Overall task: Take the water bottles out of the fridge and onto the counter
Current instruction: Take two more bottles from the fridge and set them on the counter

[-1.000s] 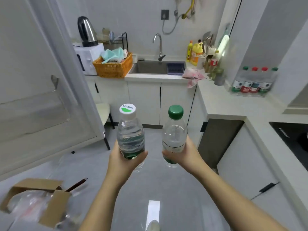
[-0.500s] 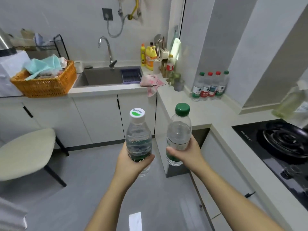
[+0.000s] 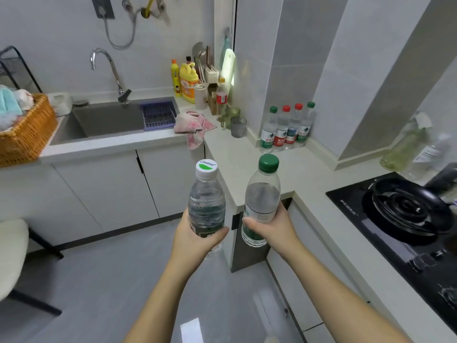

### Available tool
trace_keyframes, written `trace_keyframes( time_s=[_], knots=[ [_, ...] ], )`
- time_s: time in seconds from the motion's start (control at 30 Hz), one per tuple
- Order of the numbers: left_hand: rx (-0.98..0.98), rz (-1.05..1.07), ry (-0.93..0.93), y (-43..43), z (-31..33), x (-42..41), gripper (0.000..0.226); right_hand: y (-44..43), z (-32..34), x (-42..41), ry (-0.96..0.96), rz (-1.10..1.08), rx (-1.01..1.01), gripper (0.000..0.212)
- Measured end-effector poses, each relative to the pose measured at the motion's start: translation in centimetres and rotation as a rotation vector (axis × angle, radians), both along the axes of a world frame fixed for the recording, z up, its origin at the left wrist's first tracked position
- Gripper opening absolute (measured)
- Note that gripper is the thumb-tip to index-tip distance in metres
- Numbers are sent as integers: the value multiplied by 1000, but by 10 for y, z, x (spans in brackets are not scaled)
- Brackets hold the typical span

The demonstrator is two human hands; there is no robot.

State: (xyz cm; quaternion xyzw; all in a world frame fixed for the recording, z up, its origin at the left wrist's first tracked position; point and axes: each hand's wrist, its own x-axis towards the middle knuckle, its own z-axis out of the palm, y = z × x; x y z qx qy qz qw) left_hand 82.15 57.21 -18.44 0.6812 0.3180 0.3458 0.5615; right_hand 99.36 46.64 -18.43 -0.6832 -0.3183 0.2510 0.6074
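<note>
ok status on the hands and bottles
Left hand grips white-capped bottle. Right hand grips green-capped bottle. Both in air, not yet on counter. Four bottles stand by wall.

We are looking at pale grey tiled walls (image 3: 296, 45) at twelve o'clock. White flat-fronted cabinets (image 3: 103, 194) are sitting under the pale L-shaped counter (image 3: 237, 157) at ten, a glossy grey tiled floor (image 3: 111, 280) is gleaming at seven, and a cream cushioned chair (image 3: 10, 256) is standing at nine.

Basket (image 3: 27, 134) cut off at left, pale bottle (image 3: 401, 151) blurred
</note>
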Motion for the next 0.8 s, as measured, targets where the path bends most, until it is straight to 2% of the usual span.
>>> trace_keyframes(
  time_s=[0.53,0.8],
  knots=[
    [-81,84,79,26,-39,205,53,30,-26,228,-37,43,-123,58],
    [-34,81,183,39,-51,276,55,37,-39,299,-24,7,-201,63]
  ],
)
